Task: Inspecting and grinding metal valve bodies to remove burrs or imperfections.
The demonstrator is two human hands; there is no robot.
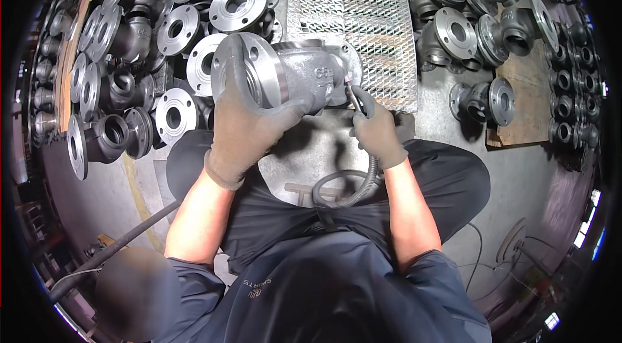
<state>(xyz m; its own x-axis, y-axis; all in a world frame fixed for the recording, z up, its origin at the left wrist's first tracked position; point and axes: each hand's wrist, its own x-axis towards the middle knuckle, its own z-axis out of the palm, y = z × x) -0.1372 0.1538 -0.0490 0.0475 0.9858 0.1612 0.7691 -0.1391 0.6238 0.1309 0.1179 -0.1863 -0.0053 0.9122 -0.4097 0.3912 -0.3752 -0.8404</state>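
Observation:
A grey cast-metal valve body [303, 69] with raised lettering and a flange at each end lies on its side in front of me. My left hand [243, 132], in a brown work glove with grey fingers, grips its left flange, with the fingers along the face and the thumb toward the body. My right hand [379, 136], gloved alike, is closed around a slim pen-like hand grinder [354, 98]. Its small pinkish tip is at the body beside the right flange; whether it touches I cannot tell. A ribbed dark hose [370, 178] loops down from the tool between my legs.
A metal grating [353, 0] stretches away beyond the valve body. Flanged castings [175, 31] are piled at left, with more castings [455, 32] at right. One lone casting [478, 102] stands beside a wooden board [528, 103]. A dark pole [129, 239] slants at lower left.

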